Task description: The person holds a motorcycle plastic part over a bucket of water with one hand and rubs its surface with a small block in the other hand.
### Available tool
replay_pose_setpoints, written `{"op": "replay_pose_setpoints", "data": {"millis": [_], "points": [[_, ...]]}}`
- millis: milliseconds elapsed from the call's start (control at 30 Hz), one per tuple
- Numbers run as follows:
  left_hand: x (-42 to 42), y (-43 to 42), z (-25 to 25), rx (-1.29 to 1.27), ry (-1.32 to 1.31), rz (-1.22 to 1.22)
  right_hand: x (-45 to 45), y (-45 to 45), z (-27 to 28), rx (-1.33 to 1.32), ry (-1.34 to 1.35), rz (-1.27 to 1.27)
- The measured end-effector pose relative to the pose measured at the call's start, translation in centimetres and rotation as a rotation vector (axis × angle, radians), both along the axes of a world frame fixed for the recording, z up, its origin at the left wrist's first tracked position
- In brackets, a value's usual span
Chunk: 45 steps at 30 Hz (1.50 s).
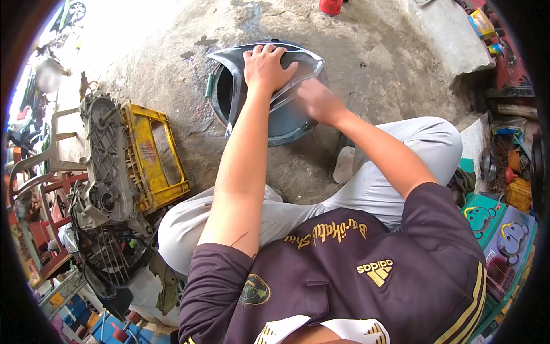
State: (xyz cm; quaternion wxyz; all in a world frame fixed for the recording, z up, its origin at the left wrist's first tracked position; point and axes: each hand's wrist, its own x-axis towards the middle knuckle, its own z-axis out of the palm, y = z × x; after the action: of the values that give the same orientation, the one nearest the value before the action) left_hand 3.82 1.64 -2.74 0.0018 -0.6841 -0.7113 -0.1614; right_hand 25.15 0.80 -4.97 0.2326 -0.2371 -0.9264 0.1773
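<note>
A dark, glossy, pointed panel (298, 59), like a motorcycle body panel, lies across the top of a round basin (286, 136). The basin sits on the ground in front of me and seems to hold bluish-grey water. My left hand (265, 67) is spread flat on the panel, fingers apart, pressing on its upper surface. Close to the panel's right edge is my right hand (321, 103), its fingers curled in and slightly smeared by motion. Whatever those fingers may hold is hidden.
A yellow plastic crate (152, 155) and a metal engine casing (103, 160) stand on my left. Beyond the basin is a red container (330, 6). A concrete slab (447, 40) lies at the upper right, and printed boxes (501, 241) sit beside my right leg.
</note>
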Motion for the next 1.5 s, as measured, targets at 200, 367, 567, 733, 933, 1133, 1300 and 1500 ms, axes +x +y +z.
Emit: {"op": "replay_pose_setpoints", "data": {"millis": [200,367,567,733,933,1133,1300,1500], "points": [[-0.1,0.1,-0.6,0.021,-0.006,0.000,1.9,3.3,-0.9,0.065,0.027,-0.272],[0.0,0.3,-0.4,0.002,-0.002,0.004,0.2,0.0,0.1,0.044,-0.021,0.002],[0.0,0.3,-0.4,0.015,0.006,0.009,0.9,2.2,-0.8,0.018,0.058,-0.231],[0.2,0.1,0.1,0.014,0.017,0.007,-0.2,-0.4,0.6,0.007,-0.027,0.031],[0.0,0.2,-0.3,0.007,-0.012,-0.001,1.3,3.2,-1.0,-0.006,0.104,-0.294],[0.1,0.2,0.1,-0.014,-0.025,0.001,0.4,0.3,-0.2,0.005,-0.016,0.033],[0.0,0.1,-0.3,0.036,-0.025,-0.006,1.7,3.5,-0.7,0.007,0.064,-0.273],[0.1,0.2,0.3,-0.027,-0.034,0.004,0.2,0.3,0.2,0.088,-0.083,-0.023]]}}
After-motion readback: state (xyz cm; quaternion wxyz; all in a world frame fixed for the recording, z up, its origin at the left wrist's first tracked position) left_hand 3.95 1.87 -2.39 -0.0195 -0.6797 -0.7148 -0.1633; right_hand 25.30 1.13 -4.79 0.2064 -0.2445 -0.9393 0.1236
